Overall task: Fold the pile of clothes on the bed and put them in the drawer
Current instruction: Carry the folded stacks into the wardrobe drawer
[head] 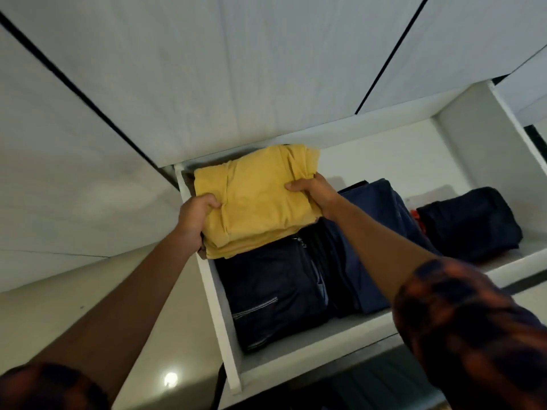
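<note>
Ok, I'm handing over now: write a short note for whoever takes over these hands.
Left hand grips the folded yellow shirt by its left edge; right hand grips its right edge.
The shirt is at the back left of the open drawer, over the navy clothes; resting or not, I cannot tell.
Done: navy clothes, a blue garment and a dark bundle lie folded in the drawer.
Left: release the shirt; bed out of view, check it.

Single head-worn view here, tilted forward and steeply down, close above the open drawer. Wide lens: cupboard doors fan out across the top, pale floor shows lower left, the drawer fills the middle.
</note>
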{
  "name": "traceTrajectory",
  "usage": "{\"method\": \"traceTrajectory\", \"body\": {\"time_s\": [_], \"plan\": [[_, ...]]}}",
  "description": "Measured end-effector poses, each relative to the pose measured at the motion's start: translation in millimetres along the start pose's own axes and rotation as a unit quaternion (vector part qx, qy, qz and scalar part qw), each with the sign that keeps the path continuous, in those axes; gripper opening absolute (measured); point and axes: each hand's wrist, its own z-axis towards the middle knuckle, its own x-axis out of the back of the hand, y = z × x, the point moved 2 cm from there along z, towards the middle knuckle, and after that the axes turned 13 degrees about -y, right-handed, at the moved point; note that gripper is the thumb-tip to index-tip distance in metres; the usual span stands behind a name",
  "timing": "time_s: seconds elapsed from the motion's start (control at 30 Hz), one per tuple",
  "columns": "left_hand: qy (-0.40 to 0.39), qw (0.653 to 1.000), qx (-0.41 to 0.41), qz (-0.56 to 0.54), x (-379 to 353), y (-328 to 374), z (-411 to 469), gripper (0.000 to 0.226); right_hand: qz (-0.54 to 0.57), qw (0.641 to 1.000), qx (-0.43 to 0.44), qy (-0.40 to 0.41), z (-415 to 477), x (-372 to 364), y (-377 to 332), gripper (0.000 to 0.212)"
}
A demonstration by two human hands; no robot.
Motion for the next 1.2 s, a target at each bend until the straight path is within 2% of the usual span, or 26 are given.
{"method": "traceTrajectory", "body": {"time_s": [0.07, 0.13, 0.2, 0.27, 0.33, 0.4, 0.5, 0.53, 0.7, 0.8, 0.9, 1.0, 1.07, 1.17, 1.2], "plan": [[0.013, 0.999, 0.000, 0.036, -13, 12, 19, 0.046, 0.011, 0.999, -0.014, 0.028, 20, 7, 3, 0.071], [0.004, 0.997, -0.009, 0.072, -24, 23, 36, 0.028, 0.023, 0.998, -0.033, 0.053, 38, 10, 9, 0.084], [0.003, 0.997, -0.006, 0.077, -26, 21, 64, 0.032, 0.014, 0.996, -0.058, 0.072, 59, 15, 16, 0.086], [0.035, 0.997, 0.021, 0.061, -19, 8, 87, 0.032, 0.001, 0.995, -0.077, 0.063, 74, 13, 21, 0.063], [0.071, 0.995, 0.058, 0.043, -15, -8, 101, 0.039, -0.033, 0.992, -0.101, 0.073, 88, 12, 33, 0.054], [0.089, 0.994, 0.054, 0.044, -15, -19, 109, 0.054, -0.053, 0.990, -0.105, 0.080, 98, 10, 46, 0.066], [0.102, 0.993, 0.003, 0.065, -18, -22, 113, 0.068, -0.099, 0.988, -0.069, 0.096, 107, 15, 63, 0.102], [0.099, 0.992, -0.011, 0.075, -18, -23, 113, 0.071, -0.118, 0.986, -0.062, 0.103, 106, 15, 63, 0.108], [0.095, 0.980, -0.090, 0.149, -13, -30, 100, 0.077, -0.232, 0.952, -0.035, 0.198, 85, 12, 57, 0.113], [0.090, 0.959, -0.165, 0.213, -13, -24, 78, 0.069, -0.277, 0.928, 0.014, 0.249, 60, -1, 49, 0.092], [0.030, 0.940, -0.204, 0.273, -19, -20, 52, 0.048, -0.288, 0.930, 0.051, 0.224, 21, -11, 42, 0.061], [-0.102, 0.927, -0.179, 0.312, -26, -23, 29, 0.027, -0.299, 0.941, 0.035, 0.153, -27, -23, 47, 0.035], [-0.158, 0.886, -0.177, 0.397, -32, -30, 11, 0.028, -0.326, 0.933, 0.030, 0.146, -65, -27, 58, 0.030], [-0.216, 0.800, -0.176, 0.531, -44, -46, -17, 0.031, -0.349, 0.921, 0.019, 0.173, -120, -32, 90, 0.033], [-0.228, 0.789, -0.170, 0.545, -43, -49, -18, 0.032, -0.356, 0.919, 0.005, 0.170, -125, -34, 97, 0.033]]}}
